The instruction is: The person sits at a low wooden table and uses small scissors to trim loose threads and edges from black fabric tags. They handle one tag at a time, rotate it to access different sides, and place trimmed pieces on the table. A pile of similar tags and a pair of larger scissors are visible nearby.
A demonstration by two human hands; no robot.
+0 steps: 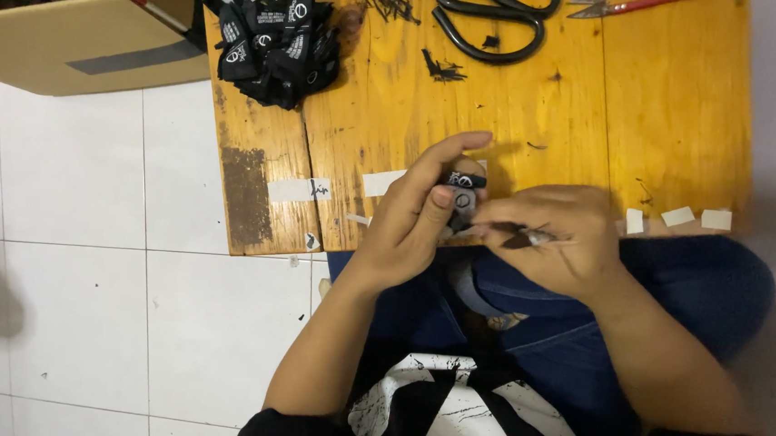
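My left hand (416,213) pinches a small black fabric label (464,196) with white print, held just over the near edge of the low wooden table (504,117). Right beside it, my right hand (555,239) has its fingers closed around a small dark tool (523,239) whose tip meets the label. Both hands hover above my lap in blue jeans.
A pile of black labels (273,41) lies at the table's far left. Big black scissors (489,11) and red-handled snips (626,2) rest at the far edge, with thread scraps. White tape strips (679,217) line the near edge. A cardboard box (82,33) stands on white floor tiles.
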